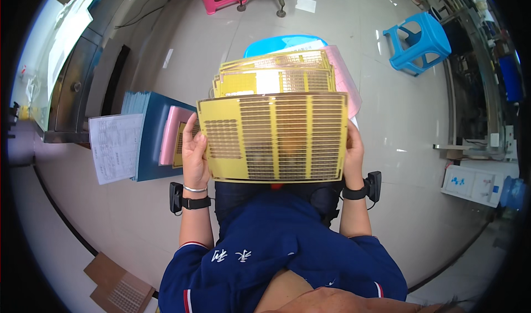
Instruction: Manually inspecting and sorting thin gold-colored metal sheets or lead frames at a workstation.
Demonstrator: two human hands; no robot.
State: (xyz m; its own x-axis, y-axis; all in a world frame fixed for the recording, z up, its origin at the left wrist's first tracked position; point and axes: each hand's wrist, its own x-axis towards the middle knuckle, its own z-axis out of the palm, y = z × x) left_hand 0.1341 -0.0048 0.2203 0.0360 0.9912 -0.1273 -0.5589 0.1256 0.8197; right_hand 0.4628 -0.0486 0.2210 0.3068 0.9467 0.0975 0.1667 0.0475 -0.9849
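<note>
"Where's the panel (271, 138)?"
"Between left hand (194, 152) and right hand (354, 147), on the person's side of the stack (239, 83), long axis left to right."
"Grip?"
"Left pinches one short edge; right, partly hidden, holds the other. Neither's nearer."

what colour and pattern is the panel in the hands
The panel is yellow with columns of brownish bars, best seen in the head view.

White characters (231, 256) run across the chest of my navy shirt (260, 230), while a white sheet (116, 146) at the left edge of a stack of blue folders (150, 138) carries rows of print too small for me to read.
</note>
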